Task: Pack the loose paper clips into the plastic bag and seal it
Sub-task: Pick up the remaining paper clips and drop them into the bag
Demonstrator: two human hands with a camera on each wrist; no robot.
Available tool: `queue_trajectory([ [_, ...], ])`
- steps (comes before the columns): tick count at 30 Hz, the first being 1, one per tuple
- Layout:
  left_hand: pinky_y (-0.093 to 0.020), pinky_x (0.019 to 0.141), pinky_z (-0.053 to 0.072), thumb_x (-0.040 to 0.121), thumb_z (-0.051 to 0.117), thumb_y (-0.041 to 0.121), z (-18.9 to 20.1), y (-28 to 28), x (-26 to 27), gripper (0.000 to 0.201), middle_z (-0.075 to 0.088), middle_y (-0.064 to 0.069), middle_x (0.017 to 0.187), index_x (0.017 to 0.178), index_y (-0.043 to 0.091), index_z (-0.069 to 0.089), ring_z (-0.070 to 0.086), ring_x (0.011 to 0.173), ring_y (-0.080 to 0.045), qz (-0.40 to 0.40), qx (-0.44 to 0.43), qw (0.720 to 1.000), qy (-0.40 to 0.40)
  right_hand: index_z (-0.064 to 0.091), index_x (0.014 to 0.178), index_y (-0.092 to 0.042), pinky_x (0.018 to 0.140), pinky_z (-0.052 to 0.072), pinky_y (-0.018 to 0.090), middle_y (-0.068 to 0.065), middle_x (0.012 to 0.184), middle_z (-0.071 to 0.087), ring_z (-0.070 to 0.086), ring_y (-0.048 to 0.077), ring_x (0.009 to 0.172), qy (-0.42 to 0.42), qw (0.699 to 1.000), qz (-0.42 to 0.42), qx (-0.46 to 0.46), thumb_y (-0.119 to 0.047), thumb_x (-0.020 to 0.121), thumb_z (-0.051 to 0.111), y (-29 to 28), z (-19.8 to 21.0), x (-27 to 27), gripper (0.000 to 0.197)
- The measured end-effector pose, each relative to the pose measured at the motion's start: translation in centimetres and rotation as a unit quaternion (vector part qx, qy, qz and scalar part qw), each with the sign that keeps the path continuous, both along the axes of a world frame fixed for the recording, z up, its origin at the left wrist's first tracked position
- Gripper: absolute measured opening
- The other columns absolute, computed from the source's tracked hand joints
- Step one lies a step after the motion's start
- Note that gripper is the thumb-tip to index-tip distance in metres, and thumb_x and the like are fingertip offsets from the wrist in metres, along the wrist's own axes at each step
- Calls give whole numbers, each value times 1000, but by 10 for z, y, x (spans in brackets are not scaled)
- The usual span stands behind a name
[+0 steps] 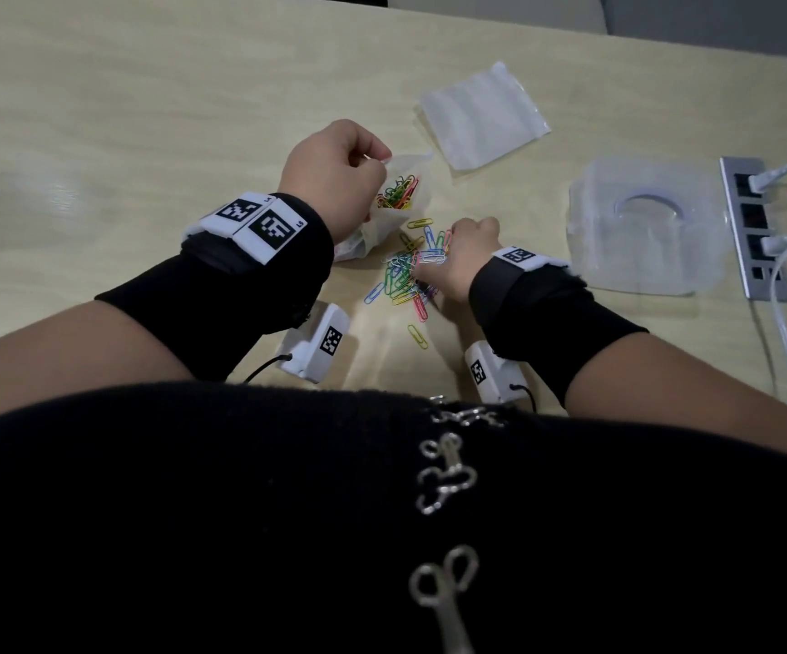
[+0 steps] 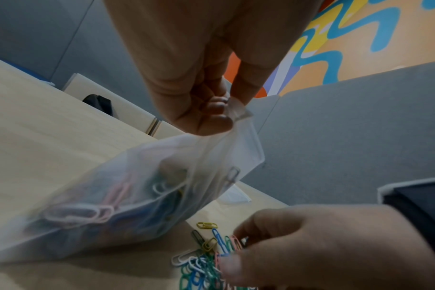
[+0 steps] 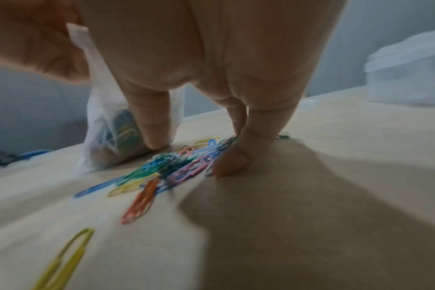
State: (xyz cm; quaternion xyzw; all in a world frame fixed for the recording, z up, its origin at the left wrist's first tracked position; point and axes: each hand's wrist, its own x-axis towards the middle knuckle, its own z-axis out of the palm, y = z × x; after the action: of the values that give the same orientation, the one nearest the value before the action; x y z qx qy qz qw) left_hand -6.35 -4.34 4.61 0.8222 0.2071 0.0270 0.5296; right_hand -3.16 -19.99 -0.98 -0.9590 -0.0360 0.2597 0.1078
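Status: packing is partly done. The bag already holds a batch of mixed-colour clips, and its mouth is open, so sealing has not begun. A loose pile of clips remains on the table, just beside the bag, with 1 yellow clip lying apart on the near side.

The left hand pinches the bag's upper rim between thumb and fingertips and holds the mouth up; the bag's base rests on the table. The right hand is down on the pile with fingers curled, their tips touching the clips; a closed grip on any clip cannot be confirmed.

Remaining, by estimate: transfer the pile and the stray clip, then press the strip shut.

Materials:
- Bag: thin, frosted, limp film; contents show through dimly.
- Clips: bent wire loops, smooth coloured coating.
- Table: pale wood-grain, matte.

A 2nd flat bag and a clear plastic box lie farther off.
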Motion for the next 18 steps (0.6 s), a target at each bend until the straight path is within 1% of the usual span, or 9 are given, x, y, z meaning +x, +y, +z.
queue_trajectory([
  [2,-47,73,58,82,52,11,0,-1,0,24,53,8,66,72,33,55,56,57,-20,-4,1,1000,0,41,126,-8,81,42,36,12,129,34,58,33,100,-14,999,35,-21,-65,63,71,7,-2,-5,90],
  [3,-47,73,58,81,52,11,0,-1,0,24,53,8,66,71,33,55,56,57,-20,-6,2,1000,-1,41,125,-8,82,43,37,12,129,34,56,33,102,-28,997,59,-39,-66,62,72,10,-5,-8,91],
  [5,-47,73,58,81,52,11,1,-2,0,25,53,8,66,71,34,55,56,59,-21,-9,4,1000,-2,42,124,-8,86,44,40,13,128,36,52,35,108,-70,993,81,-45,-57,72,69,15,-13,-12,76],
  [7,-46,73,58,81,52,11,1,-1,0,25,54,8,66,71,34,55,56,59,-21,-9,7,1000,-2,45,122,-8,82,43,40,15,127,38,52,37,108,-99,991,80,-29,-36,88,59,15,-15,-12,46],
  [9,-46,74,58,81,52,11,1,0,0,25,53,8,65,71,34,56,56,59,-20,-7,7,1000,-2,48,118,-8,76,42,39,17,122,41,53,40,103,-109,989,98,-16,-18,94,49,10,-16,-8,26],
  [12,-45,73,58,82,52,10,1,0,1,26,53,8,63,72,33,55,55,53,-16,-6,5,1000,0,56,108,-9,75,46,36,18,112,46,57,40,92,-106,987,124,5,-8,90,48,-2,-15,0,19],
  [13,-45,72,58,82,52,10,0,0,1,25,52,8,62,72,33,55,54,51,-15,-7,5,1000,0,60,104,-10,75,45,33,17,111,48,58,39,91,-99,988,122,11,-7,89,48,-4,-14,3,19],
  [16,-45,72,59,83,52,10,0,-2,1,25,52,8,62,72,33,56,53,49,-14,-10,7,1000,-1,68,98,-16,74,38,26,13,111,60,60,34,97,-63,994,92,17,-11,88,54,-6,-4,11,18],
  [18,-46,72,59,83,52,9,0,-2,1,26,52,7,63,73,33,56,54,51,-16,-11,6,1000,-3,71,99,-20,68,37,22,8,109,69,63,30,101,-36,996,85,13,-15,87,58,-8,4,16,18],
])
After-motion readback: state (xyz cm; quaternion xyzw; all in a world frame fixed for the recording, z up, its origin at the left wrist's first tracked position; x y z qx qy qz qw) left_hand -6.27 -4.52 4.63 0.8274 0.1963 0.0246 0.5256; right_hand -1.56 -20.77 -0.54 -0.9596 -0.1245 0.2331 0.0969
